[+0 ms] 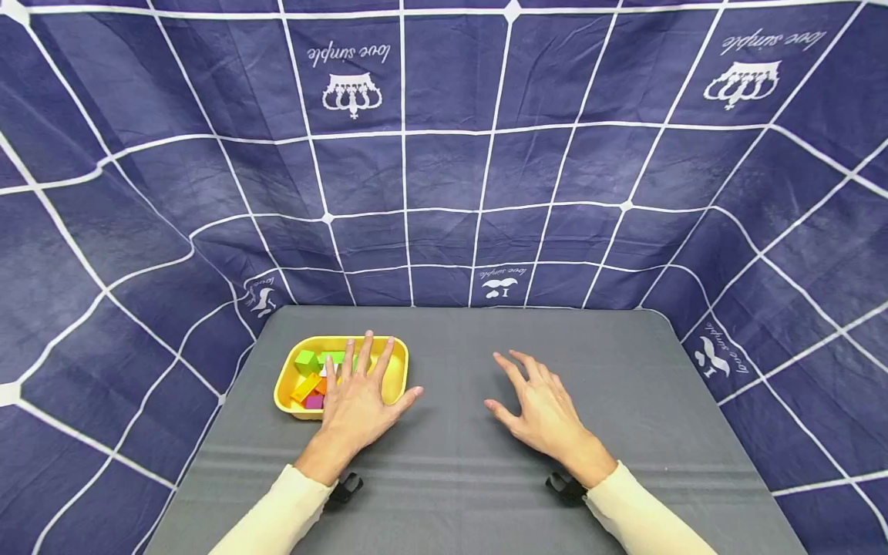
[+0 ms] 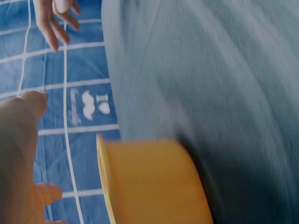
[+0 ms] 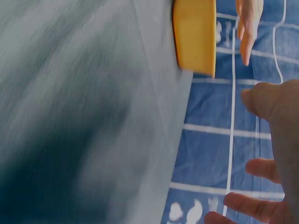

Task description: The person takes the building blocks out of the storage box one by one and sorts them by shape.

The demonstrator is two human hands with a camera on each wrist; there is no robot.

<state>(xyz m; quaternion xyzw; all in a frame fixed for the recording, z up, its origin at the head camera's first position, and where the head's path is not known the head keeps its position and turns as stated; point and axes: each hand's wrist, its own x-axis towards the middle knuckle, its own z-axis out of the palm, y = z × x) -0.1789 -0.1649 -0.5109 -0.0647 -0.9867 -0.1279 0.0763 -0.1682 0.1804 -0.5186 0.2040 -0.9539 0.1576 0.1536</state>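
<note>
A yellow tray stands on the left part of the table and holds several coloured blocks. Among them are a green cube, an orange block and a purple block. My left hand hovers over the tray's right half with its fingers spread, and covers part of what lies inside. In the left wrist view the tray's outer wall is beside that hand. My right hand is held above the table to the right, fingers loosely extended, with nothing in it.
A grey cloth covers the table. Blue curtains with white grid lines rise behind it and along both sides. Dark straps with small devices sit at both wrists, such as the right wrist device.
</note>
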